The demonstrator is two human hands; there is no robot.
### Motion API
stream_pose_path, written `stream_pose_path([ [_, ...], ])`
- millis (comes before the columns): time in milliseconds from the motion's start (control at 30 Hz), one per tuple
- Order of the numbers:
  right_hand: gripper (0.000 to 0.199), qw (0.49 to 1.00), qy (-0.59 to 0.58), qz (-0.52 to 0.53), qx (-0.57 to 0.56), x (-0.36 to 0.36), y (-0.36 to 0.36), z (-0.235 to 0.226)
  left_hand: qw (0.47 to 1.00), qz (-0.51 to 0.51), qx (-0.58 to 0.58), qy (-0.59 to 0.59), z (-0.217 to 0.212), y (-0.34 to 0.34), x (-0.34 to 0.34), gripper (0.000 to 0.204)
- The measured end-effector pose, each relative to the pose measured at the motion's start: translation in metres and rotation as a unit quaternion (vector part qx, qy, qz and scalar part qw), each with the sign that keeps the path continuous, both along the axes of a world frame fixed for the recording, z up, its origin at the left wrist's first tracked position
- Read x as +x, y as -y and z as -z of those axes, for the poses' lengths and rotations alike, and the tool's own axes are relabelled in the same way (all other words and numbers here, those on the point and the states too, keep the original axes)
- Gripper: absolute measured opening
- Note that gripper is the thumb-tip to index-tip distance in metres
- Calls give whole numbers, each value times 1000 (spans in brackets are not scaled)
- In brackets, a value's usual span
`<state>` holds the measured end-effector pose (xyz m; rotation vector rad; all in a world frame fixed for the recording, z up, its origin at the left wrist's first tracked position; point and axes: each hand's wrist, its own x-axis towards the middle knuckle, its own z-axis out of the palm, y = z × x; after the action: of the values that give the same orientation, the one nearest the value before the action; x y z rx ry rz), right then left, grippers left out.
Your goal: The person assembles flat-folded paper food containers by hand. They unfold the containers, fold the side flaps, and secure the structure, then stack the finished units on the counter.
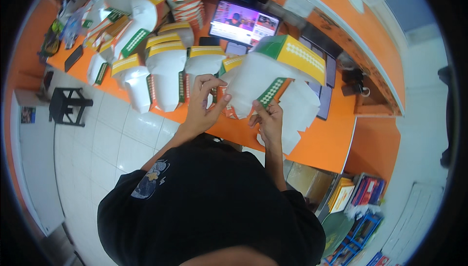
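Pinching a side flap [272,93], near centre: right hand [268,119], on one part-folded carton [253,73] over the orange table [331,141]. Left hand [201,101]: fingers parted at the carton's left edge; whether gripping, I cannot tell remotely. Beyond, left: yellow-edged cartons [165,73]. Far: lit screen [246,22]; left of it, I log stacked cartons [184,2].

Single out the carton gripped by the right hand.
The carton with the yellow-and-green far end, its side flap pinched by the right hand; the cartons grouped to its left are untouched by that hand.
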<state>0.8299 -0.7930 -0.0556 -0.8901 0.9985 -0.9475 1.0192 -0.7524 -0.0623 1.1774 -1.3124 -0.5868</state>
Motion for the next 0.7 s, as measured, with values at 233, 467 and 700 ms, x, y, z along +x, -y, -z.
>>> stream_pose_path([
  [233, 43, 1000, -26, 0, -5, -25, -20, 1, 914, 190, 174, -313, 41, -1, -31, 28],
  [467, 37, 852, -321, 402, -100, -151, -8, 86, 947, 118, 239, -178, 45, 13, -50, 25],
  [700, 29, 846, -438, 303, -13, -219, 5, 163, 952, 158, 167, -200, 53, 17, -85, 37],
])
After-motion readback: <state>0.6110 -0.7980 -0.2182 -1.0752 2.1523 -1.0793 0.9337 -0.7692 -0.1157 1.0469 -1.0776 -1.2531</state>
